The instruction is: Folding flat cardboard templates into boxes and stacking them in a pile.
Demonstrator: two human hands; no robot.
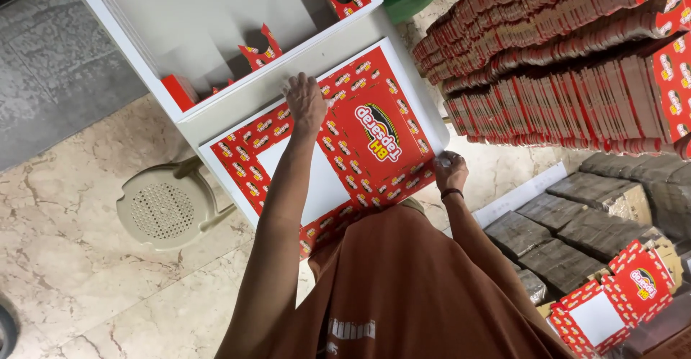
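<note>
a big white board (216, 21) with red tabs lies beyond the left fingertips, running off the top edge. to the right of both hands, well apart from the fingers, stand stacks of flat red cartons (561, 64) on edge, and nearer the right wrist lie grey bundles (554, 244). under both hands is the carton blank (360, 143), red and patterned with a white panel and a dark oval mark, lying flat on the lower board. the left hand (306, 103) rests palm down on the blank's far edge, fingers (294, 84) loosely spread and pressed onto the card where it meets the white fold. the right hand (450, 170) is at the blank's near right corner, fingers curled and pinching the edge; just how they grip i cannot tell. left of the left forearm, on the marble floor, sits a beige stool (167, 208). a smaller folded red box (612, 301) lies below the right elbow, well away from the fingers.
</note>
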